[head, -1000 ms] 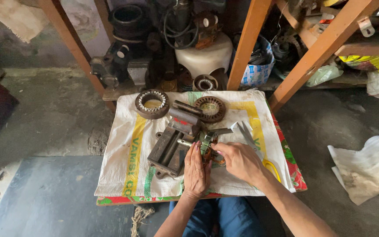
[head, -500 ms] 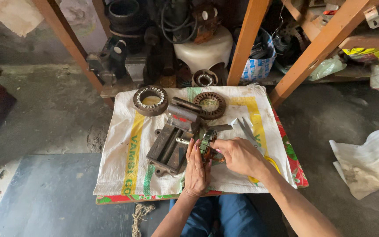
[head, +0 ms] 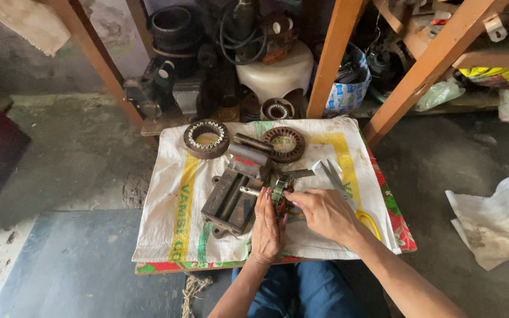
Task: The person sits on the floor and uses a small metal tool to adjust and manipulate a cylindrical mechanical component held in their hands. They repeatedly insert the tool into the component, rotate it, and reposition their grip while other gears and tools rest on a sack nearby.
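While the person is sitting at the low surface (head: 166, 194) covered with a white woven sack, both hands are meeting around a small wound motor core (head: 280, 194), green and copper coloured, which is lying near the middle of the sack. The left hand (head: 266, 227) is resting flat with straight fingers pointing to 12 o'clock, and its fingertips are touching the core from the 6 o'clock side, so the fingers are loose and not clenched. The right hand (head: 325, 215) is coming from 4 o'clock, and its thumb and first fingers are pinching the core at its right edge. A short shaft (head: 248, 190) is sticking out of the core toward 9 o'clock, so the long axis is lying about from 9 to 3 o'clock, across the left fingers. The right hand is holding the core more closely, I think. Just beside the shaft, at 9 o'clock, a dark rusty metal vise (head: 231, 197) is sitting. At 12 o'clock two toothed metal rings (head: 206, 138) are lying apart, and scissors with a yellow handle (head: 349, 194) are partly hidden behind the right hand.
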